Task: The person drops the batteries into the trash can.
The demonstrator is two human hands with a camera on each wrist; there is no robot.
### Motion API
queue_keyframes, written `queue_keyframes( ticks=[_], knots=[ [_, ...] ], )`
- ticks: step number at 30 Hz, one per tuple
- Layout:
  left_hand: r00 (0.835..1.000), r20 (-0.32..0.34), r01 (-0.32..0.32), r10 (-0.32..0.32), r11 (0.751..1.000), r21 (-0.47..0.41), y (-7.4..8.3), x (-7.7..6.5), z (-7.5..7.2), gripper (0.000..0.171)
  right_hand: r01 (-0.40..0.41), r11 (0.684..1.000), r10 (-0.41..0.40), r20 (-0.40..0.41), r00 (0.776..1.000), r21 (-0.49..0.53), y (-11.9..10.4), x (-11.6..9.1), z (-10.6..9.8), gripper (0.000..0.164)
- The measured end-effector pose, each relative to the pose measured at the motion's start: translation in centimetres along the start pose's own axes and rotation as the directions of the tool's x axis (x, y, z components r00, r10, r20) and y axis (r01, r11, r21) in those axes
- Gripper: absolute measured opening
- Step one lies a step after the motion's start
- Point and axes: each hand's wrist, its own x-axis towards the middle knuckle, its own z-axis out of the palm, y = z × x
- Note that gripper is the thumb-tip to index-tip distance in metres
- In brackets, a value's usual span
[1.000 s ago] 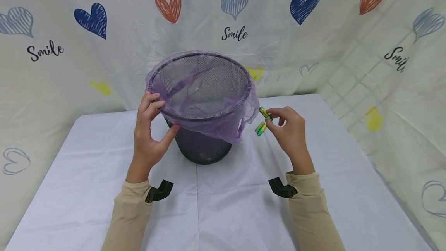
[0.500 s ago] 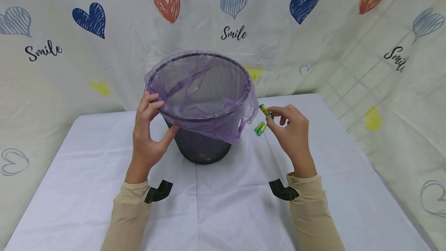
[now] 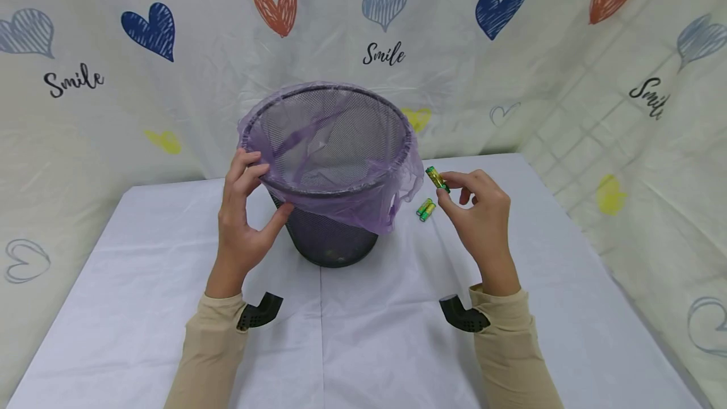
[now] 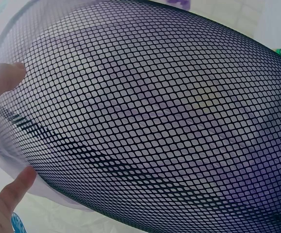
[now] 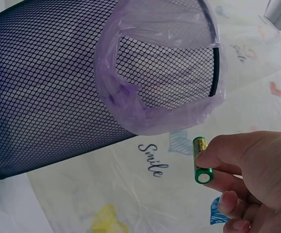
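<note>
A black mesh wastebasket (image 3: 335, 251) stands on the table, lined with a thin purple trash bag (image 3: 363, 210) folded over its rim. My left hand (image 3: 241, 219) holds the basket at its left side, fingers at the rim and thumb against the front. In the left wrist view the mesh wall (image 4: 150, 116) fills most of the picture, with fingertips right at it. To the right of the basket, my right hand (image 3: 479, 216) pinches a green and yellow battery (image 5: 201, 167) between thumb and fingers, raised above the table. Two similar batteries (image 3: 426, 209) lie side by side just below it.
A white cloth (image 3: 369, 333) covers the table. Close behind its back edge hangs a pale curtain (image 3: 443, 81) printed with hearts and "Smile". Black camera mounts (image 3: 261, 311) stick out from both sleeves. A loose bag fold (image 3: 411, 182) hangs near the right hand.
My right hand has drawn slightly right and up, carrying the battery away from the two on the table. The left hand and the wastebasket stay put.
</note>
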Motion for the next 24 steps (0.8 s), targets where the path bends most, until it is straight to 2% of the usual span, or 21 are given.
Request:
queue_keyframes(
  ticks=[15, 19, 24],
  knots=[
    [1.000, 0.010, -0.002, 0.002, 1.000, 0.000, -0.2, 0.1, 0.0, 0.050, 0.031, 0.999, -0.030, -0.029, 0.999, 0.015, -1.2, 0.2, -0.6, 0.021],
    [1.000, 0.017, 0.007, -0.007, 1.000, 0.000, -0.1, 0.0, 0.0, 0.050, 0.023, 1.000, -0.023, -0.010, 1.000, 0.012, -1.5, 0.3, -0.7, 0.021],
    [1.000, 0.014, 0.005, -0.005, 1.000, 0.005, -0.1, 0.0, -0.1, 0.050, 0.053, 0.999, -0.053, -0.002, 0.999, 0.006, -1.9, 0.8, -0.6, 0.021]
  ],
)
